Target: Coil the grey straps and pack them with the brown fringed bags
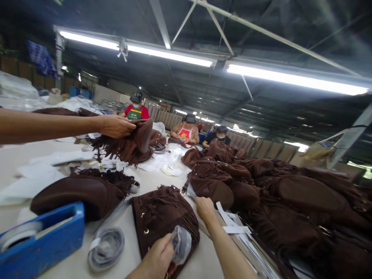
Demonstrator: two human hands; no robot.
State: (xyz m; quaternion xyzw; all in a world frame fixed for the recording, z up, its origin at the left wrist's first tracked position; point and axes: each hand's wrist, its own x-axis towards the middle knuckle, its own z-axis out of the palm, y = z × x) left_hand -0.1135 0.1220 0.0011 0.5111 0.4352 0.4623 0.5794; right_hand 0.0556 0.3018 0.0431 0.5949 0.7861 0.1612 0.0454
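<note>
A dark brown fringed bag (164, 213) lies on the table in front of me. Over its lower edge, my left hand (159, 254) grips a bunched clear plastic wrap (181, 245); what is inside it is hard to see. My right hand (206, 209) is closed at the bag's right side, near a strap ring (183, 192) and white paper strips (232, 223). What its fingers hold, if anything, is hidden. Left of the bag sits a plastic-wrapped coil (106, 248).
Another person's hand (117, 126) reaches in from the left, holding a brown fringed bag (136, 143). A blue tape dispenser (49, 244) stands at front left, near another bag (78, 192). Brown bags (308, 190) pile up on the right. Several people work beyond.
</note>
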